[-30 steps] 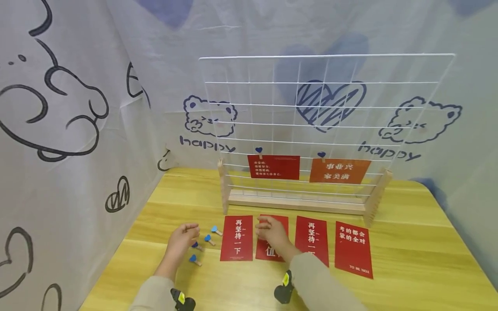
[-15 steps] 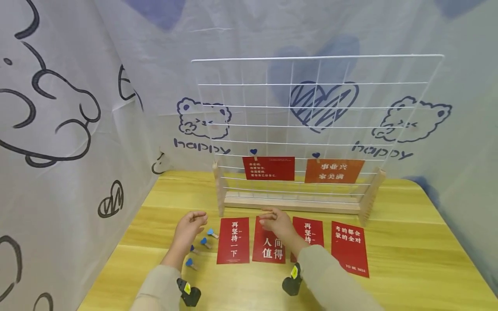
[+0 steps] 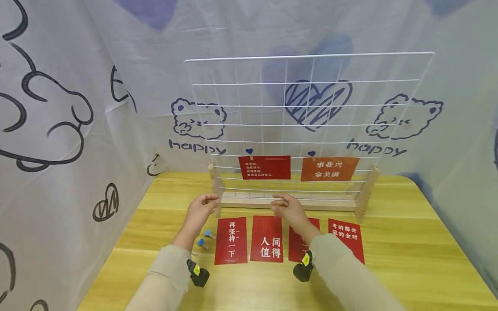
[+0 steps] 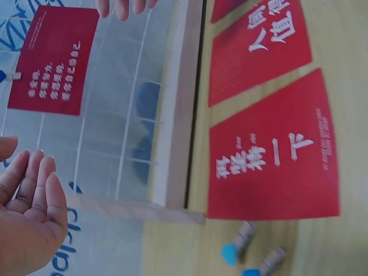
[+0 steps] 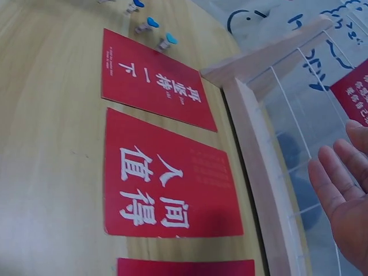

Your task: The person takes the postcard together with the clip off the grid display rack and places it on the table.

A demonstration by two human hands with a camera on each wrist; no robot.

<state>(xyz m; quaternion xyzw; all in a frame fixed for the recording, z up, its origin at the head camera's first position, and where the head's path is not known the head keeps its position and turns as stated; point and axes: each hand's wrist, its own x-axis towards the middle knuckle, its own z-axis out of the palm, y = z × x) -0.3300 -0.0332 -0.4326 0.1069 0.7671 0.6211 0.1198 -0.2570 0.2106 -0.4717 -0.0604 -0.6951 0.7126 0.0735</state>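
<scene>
Fingers (image 4: pixel 56 204) relaxed, thumbs apart, my left hand (image 3: pixel 198 211) and right hand (image 3: pixel 292 212) hover before the rack (image 3: pixel 319 204) and two clipped cards (image 3: pixel 264 166), over a worktop (image 3: pixel 412 242) against printed cloth (image 3: pixel 136 134), where four red cards (image 3: pixel 266 231) lie beside clips (image 5: pixel 167 43) the right wrist view shows and my left arm (image 3: pixel 167 270) partly hides from the head.

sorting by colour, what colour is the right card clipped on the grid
That card is orange, clearest in the head view.
</scene>
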